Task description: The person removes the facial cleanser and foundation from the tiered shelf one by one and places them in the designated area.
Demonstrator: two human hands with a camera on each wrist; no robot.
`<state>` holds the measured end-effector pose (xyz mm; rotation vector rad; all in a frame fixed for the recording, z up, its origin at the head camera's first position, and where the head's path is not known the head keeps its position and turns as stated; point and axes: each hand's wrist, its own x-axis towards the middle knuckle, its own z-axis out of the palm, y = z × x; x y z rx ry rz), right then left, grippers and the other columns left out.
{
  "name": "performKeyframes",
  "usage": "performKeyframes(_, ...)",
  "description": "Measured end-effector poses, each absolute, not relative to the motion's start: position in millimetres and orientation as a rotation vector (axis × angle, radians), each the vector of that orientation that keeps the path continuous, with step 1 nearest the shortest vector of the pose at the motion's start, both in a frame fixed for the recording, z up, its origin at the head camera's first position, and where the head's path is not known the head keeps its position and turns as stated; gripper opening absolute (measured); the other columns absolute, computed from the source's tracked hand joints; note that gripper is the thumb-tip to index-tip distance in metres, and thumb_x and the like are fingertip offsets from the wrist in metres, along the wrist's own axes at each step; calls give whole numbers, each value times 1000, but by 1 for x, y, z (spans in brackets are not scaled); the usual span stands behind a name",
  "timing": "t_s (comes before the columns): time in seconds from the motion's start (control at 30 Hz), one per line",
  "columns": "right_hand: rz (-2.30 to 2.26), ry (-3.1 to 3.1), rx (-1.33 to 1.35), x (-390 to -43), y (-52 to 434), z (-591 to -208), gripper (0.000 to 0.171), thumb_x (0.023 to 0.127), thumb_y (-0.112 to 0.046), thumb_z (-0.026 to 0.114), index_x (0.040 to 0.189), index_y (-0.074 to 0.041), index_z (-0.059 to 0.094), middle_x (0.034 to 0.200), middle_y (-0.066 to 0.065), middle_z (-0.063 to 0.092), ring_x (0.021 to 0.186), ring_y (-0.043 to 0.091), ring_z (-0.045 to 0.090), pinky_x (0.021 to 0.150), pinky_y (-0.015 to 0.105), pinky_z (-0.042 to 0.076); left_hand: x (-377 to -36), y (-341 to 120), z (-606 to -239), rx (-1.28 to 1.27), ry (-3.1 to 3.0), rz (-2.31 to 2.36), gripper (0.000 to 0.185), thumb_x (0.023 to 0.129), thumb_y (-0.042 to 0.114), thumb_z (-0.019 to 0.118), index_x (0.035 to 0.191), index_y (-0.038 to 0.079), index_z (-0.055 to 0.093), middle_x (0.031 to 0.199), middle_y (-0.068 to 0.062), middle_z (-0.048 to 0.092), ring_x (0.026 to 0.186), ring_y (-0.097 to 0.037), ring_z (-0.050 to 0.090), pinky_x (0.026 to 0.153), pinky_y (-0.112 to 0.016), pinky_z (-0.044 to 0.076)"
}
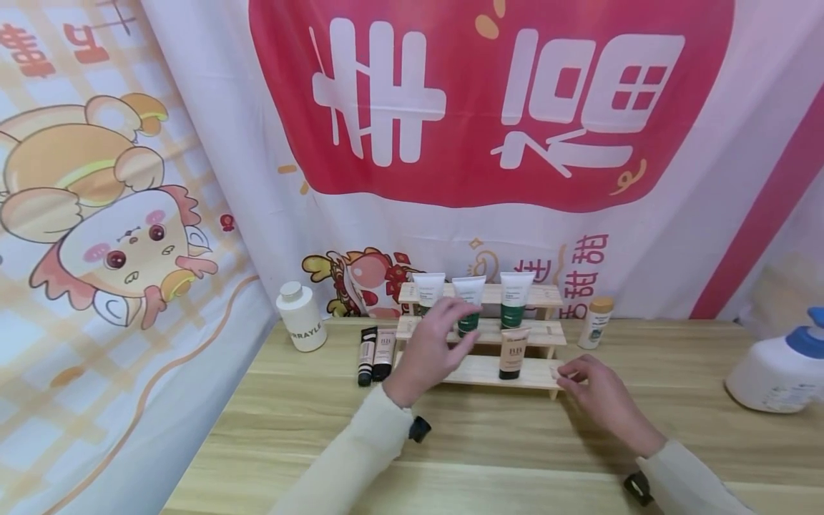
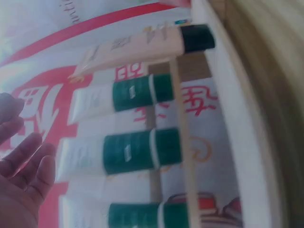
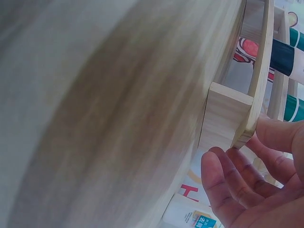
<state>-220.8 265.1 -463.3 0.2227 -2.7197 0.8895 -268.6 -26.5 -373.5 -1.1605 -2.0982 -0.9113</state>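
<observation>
Left hand: the left hand (image 1: 430, 348) hangs in front of the wooden rack (image 1: 534, 374), fingers spread and relaxed, holding nothing. The wrist view shows the same hand (image 2: 21, 166) with loose, straight fingers.
Nearest to the left hand: the middle green tube (image 1: 468, 306) stands just beyond its fingertips, partly hidden by them. I cannot tell if they touch.
Right hand: the right hand (image 1: 595, 390) rests on the counter (image 1: 579, 458). Its fingers (image 3: 223, 183) are lightly bent at the right end of the rack's lowest step, touching or all but touching the edge, without clamping it.
Rack: 3 steps, between the 2 hands. 3 green-and-white tubes stand on it, 1 left and 1 right (image 1: 515, 298) of the middle one.
Beige tube: a beige tube (image 1: 512, 352) stands upright between the 2 hands, on the lowest step.
Left of the left hand: 2 more tubes (image 1: 376, 355) stand on the counter just beside the rack, with a white bottle (image 1: 300, 316) farther left.
Right of the right hand: a small bottle (image 1: 595, 322) stands beside the rack, and a large pump bottle (image 1: 782, 370) stands well apart.
Step in hand: judging by the poses, the left hand is at a green tube while the right steadies the rack.
Next move calls for: an upright pinch on 1 tube without knocking its neighbours.
</observation>
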Motion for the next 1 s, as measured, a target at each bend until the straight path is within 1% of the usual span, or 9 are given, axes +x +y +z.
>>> performKeyframes(0.13, 887, -2717, 220, -221, 266, -464, 11, 83, -4, 71, 94, -3, 69, 91, 6, 60, 82, 24, 60, 70, 41, 52, -264, -11, -385, -1202, -2144, -895, 39, 86, 16, 70, 124, 13, 59, 118, -1, 54, 109, -11, 50, 94, -22, 41)
performKeyframes(0.2, 885, -2715, 221, -221, 266, -464, 11, 83, -5, 71, 94, -3, 69, 91, 6, 60, 82, 24, 60, 70, 42, 52, -262, -6, -389, -1207, -2164, -889, 41, 86, 16, 71, 125, 14, 59, 118, 0, 53, 109, -9, 49, 92, -20, 42)
performKeyframes(0.33, 880, -2714, 222, -222, 266, -464, 11, 83, -5, 71, 93, -3, 69, 91, 6, 60, 82, 25, 61, 71, 43, 52, -261, 1, -395, -1204, -2178, -891, 42, 85, 17, 72, 125, 15, 59, 119, 1, 52, 110, -9, 48, 90, -18, 42)
performKeyframes(0.47, 883, -2716, 216, -222, 266, -464, 10, 83, -5, 71, 94, -3, 69, 91, 6, 60, 82, 25, 61, 72, 44, 52, -262, 6, -401, -1206, -2186, -907, 42, 85, 18, 72, 125, 13, 58, 121, -1, 52, 112, -11, 49, 92, -18, 41)
performKeyframes(0.57, 886, -2716, 210, -222, 266, -464, 10, 84, -5, 70, 94, -3, 69, 92, 6, 60, 82, 25, 61, 72, 44, 52, -264, 11, -407, -1201, -2203, -916, 42, 86, 19, 71, 126, 14, 58, 122, -1, 52, 113, -11, 49, 94, -19, 41)
performKeyframes(0.63, 886, -2720, 212, -222, 267, -464, 11, 84, -5, 70, 94, -3, 69, 92, 6, 60, 82, 24, 61, 72, 44, 52, -265, 14, -412, -1181, -2212, -925, 42, 87, 19, 70, 127, 16, 57, 122, 0, 52, 113, -10, 49, 94, -19, 41)
performKeyframes(0.73, 890, -2721, 218, -222, 267, -464, 11, 83, -5, 71, 94, -2, 69, 92, 7, 60, 82, 24, 61, 71, 43, 52, -267, 19, -419, -1147, -2215, -957, 44, 86, 18, 70, 128, 16, 56, 121, 2, 53, 111, -9, 50, 93, -19, 42)
performKeyframes(0.9, 891, -2713, 225, -221, 266, -465, 12, 83, -6, 71, 94, -3, 69, 93, 6, 61, 82, 24, 61, 70, 41, 52, -265, 26, -428, -1114, -2225, -1041, 46, 86, 16, 71, 128, 15, 52, 120, 1, 55, 104, -10, 55, 86, -19, 46)
performKeyframes(1.0, 896, -2705, 232, -221, 268, -465, 12, 82, -5, 71, 94, -3, 69, 92, 6, 61, 81, 23, 61, 70, 41, 52, -266, 31, -436, -1097, -2237, -1045, 45, 88, 12, 67, 129, 16, 48, 121, 0, 55, 99, -8, 56, 82, -18, 47)
